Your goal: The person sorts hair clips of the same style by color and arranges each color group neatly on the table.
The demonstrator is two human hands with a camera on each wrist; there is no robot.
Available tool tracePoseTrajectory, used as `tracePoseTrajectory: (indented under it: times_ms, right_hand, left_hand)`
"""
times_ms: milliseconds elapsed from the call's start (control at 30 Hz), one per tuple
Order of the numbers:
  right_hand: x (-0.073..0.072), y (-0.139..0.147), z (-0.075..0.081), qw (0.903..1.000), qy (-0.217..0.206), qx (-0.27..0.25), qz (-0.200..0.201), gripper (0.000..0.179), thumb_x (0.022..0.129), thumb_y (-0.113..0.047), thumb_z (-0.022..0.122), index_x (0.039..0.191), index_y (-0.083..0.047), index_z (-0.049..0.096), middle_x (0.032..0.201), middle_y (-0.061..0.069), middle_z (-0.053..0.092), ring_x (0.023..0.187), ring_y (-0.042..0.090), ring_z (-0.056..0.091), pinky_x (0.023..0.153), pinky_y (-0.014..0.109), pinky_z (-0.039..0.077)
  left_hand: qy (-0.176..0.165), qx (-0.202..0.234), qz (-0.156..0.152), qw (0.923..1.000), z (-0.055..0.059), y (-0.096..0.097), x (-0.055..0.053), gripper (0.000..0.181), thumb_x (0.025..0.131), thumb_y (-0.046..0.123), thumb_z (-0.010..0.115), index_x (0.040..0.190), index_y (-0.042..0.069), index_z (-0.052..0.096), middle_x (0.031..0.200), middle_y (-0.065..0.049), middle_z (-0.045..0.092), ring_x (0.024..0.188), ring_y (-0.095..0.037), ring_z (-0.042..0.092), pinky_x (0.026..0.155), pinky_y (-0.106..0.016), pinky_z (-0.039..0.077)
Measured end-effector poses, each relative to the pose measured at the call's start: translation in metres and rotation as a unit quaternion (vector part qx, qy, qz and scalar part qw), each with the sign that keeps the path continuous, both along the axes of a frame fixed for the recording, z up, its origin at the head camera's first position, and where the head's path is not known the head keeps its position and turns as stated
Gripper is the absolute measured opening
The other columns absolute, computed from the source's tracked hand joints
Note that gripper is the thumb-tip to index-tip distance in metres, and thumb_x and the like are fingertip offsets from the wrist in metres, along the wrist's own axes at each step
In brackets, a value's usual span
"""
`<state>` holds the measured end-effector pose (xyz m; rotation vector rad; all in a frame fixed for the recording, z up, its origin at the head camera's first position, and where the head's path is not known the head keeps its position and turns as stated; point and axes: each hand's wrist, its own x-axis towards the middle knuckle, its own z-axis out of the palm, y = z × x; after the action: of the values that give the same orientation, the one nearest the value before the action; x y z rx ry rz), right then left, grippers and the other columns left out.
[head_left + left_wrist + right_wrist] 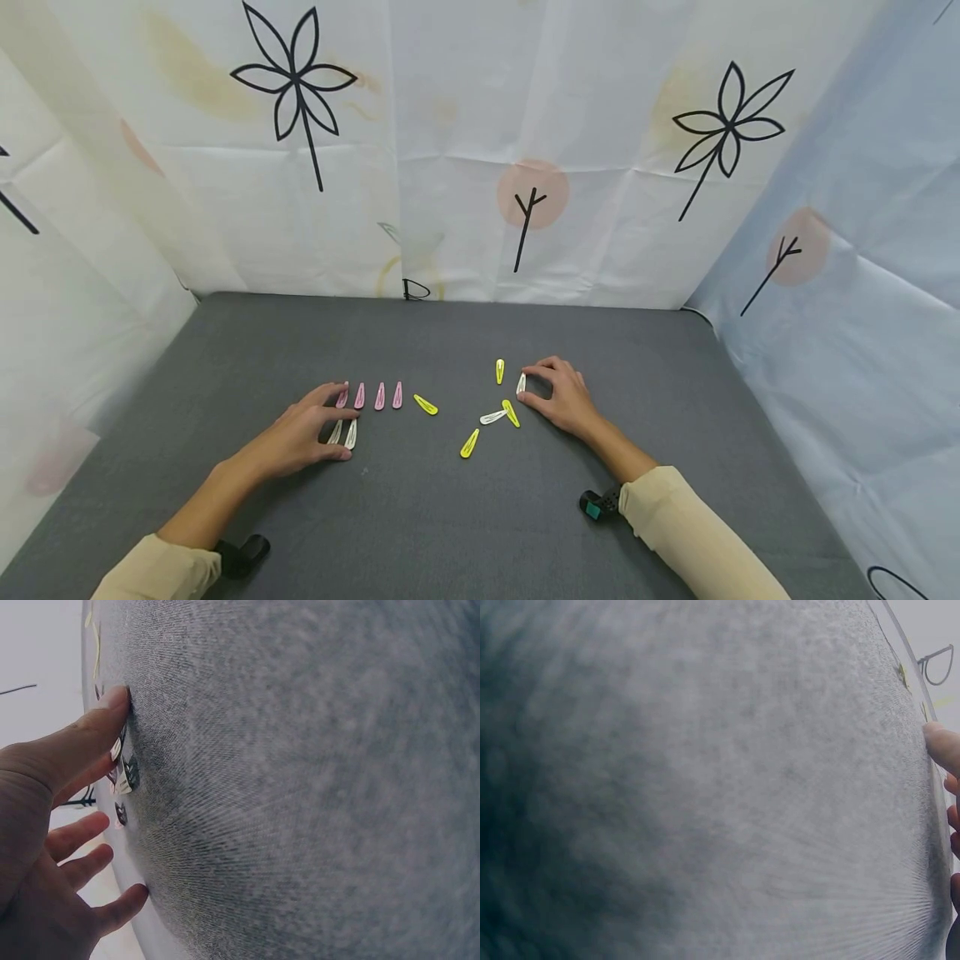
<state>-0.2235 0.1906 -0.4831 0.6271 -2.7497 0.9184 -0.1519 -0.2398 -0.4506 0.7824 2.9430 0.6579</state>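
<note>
My left hand [303, 429] pinches a white hair clip [351, 434] lengthwise between thumb and index finger, low at the table. Another white clip [335, 432] lies just left of it, partly under the hand. Above these is a row of pink hair clips [379, 396], the leftmost overlapped by my fingers. On the right, my right hand [558, 396] holds a white clip [521, 383] by its two ends between thumb and index finger. Close to that hand lie a yellow clip [500, 372], a second yellow clip [512, 413] and a white clip [492, 417] touching it.
Between the hands lie a yellow clip [425, 405] by the pink row and another yellow clip [469, 443] nearer me. A grey cloth-covered table [450, 525] carries everything. White patterned curtains [465, 125] stand at its back and sides.
</note>
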Motion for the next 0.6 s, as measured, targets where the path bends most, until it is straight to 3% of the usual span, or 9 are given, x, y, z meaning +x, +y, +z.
tracePoseTrajectory:
  times_ms: [600]
  right_hand:
    - [0.0004,0.0005,0.0003,0.9999,0.01,0.002,0.004,0.045,0.083,-0.029,0.082,0.122,-0.009,0.071,0.117,0.013,0.06,0.111,0.032,0.053,0.089,0.053,0.037]
  left_hand:
    - [-0.027,-0.01,0.011,0.9995,0.0026,0.003,0.0012,0.056,0.074,0.03,0.088,0.121,0.005,0.072,0.145,-0.028,0.044,0.133,-0.049,0.041,0.1,-0.067,0.035]
